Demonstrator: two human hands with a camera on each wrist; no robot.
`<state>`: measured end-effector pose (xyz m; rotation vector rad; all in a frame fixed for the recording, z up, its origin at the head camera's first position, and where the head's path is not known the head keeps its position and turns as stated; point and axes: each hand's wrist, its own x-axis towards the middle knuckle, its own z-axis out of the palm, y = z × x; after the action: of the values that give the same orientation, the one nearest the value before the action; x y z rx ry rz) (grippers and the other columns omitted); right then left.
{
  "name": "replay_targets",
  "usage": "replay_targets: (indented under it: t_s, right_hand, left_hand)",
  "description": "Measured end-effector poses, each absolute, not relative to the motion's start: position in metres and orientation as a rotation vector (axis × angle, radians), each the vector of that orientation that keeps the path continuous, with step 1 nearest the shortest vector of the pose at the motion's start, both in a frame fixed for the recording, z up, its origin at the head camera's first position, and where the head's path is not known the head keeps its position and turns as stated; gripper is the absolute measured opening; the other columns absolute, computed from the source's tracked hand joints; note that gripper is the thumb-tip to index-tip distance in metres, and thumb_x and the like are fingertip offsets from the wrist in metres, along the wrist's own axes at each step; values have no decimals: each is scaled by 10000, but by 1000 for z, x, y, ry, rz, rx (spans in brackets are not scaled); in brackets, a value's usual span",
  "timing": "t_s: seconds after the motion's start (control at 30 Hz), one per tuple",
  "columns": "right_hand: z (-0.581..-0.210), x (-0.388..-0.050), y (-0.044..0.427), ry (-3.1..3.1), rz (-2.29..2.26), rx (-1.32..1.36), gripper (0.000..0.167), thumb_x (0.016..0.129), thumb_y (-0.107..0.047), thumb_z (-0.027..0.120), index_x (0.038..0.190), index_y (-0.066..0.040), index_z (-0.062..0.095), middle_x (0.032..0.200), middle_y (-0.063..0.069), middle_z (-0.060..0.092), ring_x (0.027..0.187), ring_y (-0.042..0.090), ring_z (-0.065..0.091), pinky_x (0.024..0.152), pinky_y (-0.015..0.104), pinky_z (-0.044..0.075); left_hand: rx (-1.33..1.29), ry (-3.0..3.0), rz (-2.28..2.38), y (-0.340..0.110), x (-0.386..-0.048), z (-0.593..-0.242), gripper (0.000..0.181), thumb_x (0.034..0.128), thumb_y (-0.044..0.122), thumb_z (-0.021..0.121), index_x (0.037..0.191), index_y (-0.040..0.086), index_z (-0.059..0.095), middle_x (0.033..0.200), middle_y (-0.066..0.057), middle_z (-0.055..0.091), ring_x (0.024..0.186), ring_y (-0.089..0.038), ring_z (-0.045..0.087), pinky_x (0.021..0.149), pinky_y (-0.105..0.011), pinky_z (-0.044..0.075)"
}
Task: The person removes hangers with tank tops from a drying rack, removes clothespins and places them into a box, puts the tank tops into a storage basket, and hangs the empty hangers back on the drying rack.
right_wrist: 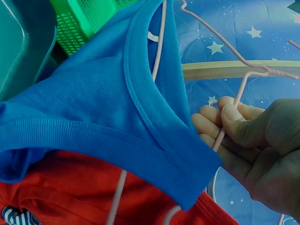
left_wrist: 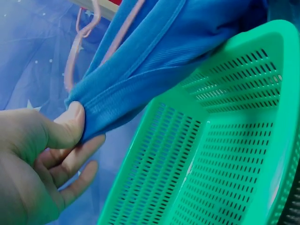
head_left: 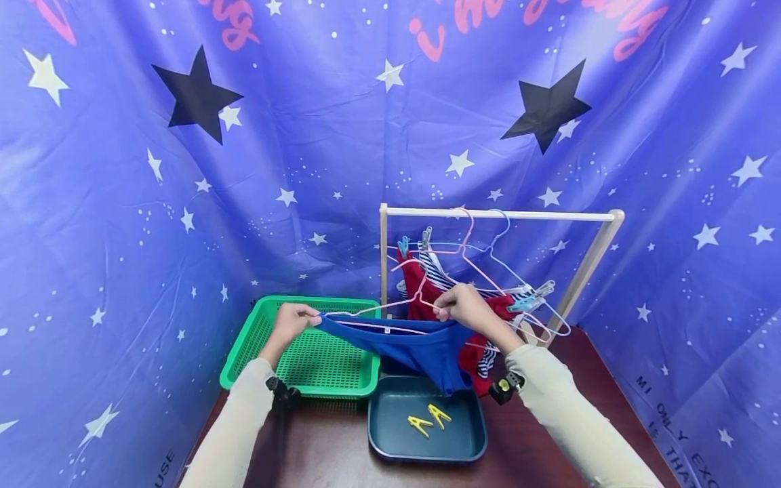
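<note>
A blue sleeveless top (head_left: 421, 349) hangs on a pink hanger (head_left: 378, 308) in front of the rack. My left hand (head_left: 295, 322) pinches the top's left shoulder between thumb and fingers, close up in the left wrist view at the blue strap (left_wrist: 108, 101). With thumb and fingers, my right hand (head_left: 466, 308) grips the sloping arm of the hanger. In the right wrist view, the right shoulder strap (right_wrist: 187, 168) lies just beside that hand (right_wrist: 253, 145), over the hanger's arm. A small white tag (right_wrist: 153, 36) shows inside the neckline.
Behind stands a wooden rack (head_left: 500, 215) bearing a pink and a blue hanger, with red clothing (head_left: 417, 288) and striped clothing clipped by pegs (head_left: 537, 298). A green basket (head_left: 226, 366) stands left; a dark tray (head_left: 427, 455) in front holds two yellow pegs (head_left: 419, 425).
</note>
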<state>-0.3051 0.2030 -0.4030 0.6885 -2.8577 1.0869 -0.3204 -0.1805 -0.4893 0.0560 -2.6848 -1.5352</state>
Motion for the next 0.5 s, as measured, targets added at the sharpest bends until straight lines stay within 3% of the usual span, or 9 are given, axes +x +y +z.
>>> replay_targets:
  t_s: [0.17, 0.37, 0.5]
  right_hand:
    - [-399, -305, 202, -2821, 1296, 651, 121, 885, 143, 655, 824, 70, 730, 766, 159, 729, 709, 219, 733, 685, 358, 636]
    - [-396, -308, 197, -2817, 1289, 645, 88, 897, 106, 678, 868, 70, 753, 797, 187, 756, 721, 255, 762, 675, 337, 636]
    - [-393, -309, 191, -2843, 1237, 662, 75, 885, 92, 697, 858, 55, 756, 779, 170, 760, 701, 225, 751, 670, 326, 634]
  left_hand:
    - [122, -2721, -1428, -177, -314, -493, 169, 889, 95, 784, 1007, -26, 785, 1037, -214, 763, 857, -317, 730, 758, -410, 597]
    - [68, -2711, -1370, -167, -306, -492, 156, 873, 98, 798, 980, -15, 795, 989, -204, 772, 802, -316, 724, 670, -354, 565]
    - [3, -2704, -1354, -160, -302, -489, 134, 872, 97, 799, 960, -4, 798, 937, -184, 776, 731, -250, 699, 626, -315, 538]
